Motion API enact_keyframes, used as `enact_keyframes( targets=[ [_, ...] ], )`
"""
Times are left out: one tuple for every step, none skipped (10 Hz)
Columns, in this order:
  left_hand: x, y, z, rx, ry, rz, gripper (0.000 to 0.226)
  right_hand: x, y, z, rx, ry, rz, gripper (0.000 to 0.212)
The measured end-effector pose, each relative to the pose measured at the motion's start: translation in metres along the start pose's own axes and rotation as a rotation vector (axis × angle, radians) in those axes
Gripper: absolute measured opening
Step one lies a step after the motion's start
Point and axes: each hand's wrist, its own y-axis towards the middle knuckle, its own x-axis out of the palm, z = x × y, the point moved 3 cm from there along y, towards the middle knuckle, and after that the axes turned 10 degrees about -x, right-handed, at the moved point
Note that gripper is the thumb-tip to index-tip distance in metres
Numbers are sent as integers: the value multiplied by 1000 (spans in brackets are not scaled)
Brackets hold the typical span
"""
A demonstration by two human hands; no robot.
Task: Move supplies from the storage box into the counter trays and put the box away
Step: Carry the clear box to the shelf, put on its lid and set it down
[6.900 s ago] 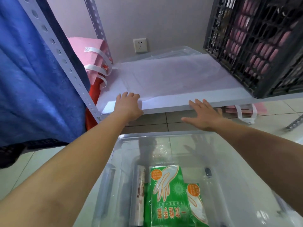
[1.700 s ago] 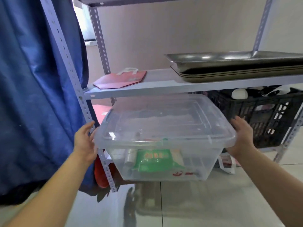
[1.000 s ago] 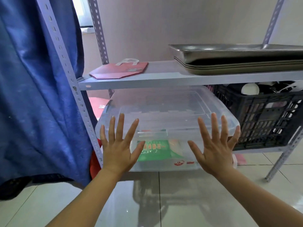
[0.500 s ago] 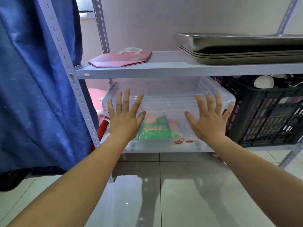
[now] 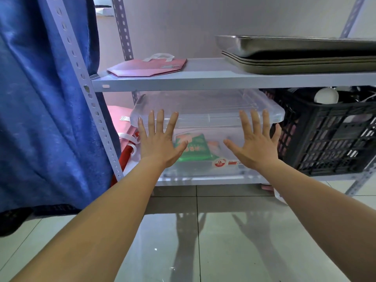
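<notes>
The clear plastic storage box [image 5: 207, 119] with its lid on sits on the lower shelf [image 5: 203, 181] of a grey metal rack. A green glove packet [image 5: 193, 147] shows through its front wall. My left hand [image 5: 158, 141] lies flat against the box's front at the left, fingers spread. My right hand [image 5: 254, 143] is flat against the front at the right, fingers spread too. Neither hand holds anything.
A black slatted crate [image 5: 329, 135] stands right of the box on the same shelf. The upper shelf [image 5: 203, 80] carries stacked steel trays [image 5: 295, 53] and a pink bag [image 5: 148, 67]. A blue curtain [image 5: 40, 110] hangs at left. Glossy floor tiles [image 5: 203, 241] lie below.
Both flat hands have pushed the box deeper onto the lower shelf; its front now sits further back under the upper shelf than a second ago.
</notes>
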Motion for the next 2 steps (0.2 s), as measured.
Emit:
enact_keyframes(
  targets=[
    [-8, -7, -3, 36, -7, -87, 86, -14, -1, -1, 12, 1, -160, 98],
    [-30, -9, -4, 48, -19, -253, 86, -38, -9, -6, 27, 14, -350, 94]
  ],
)
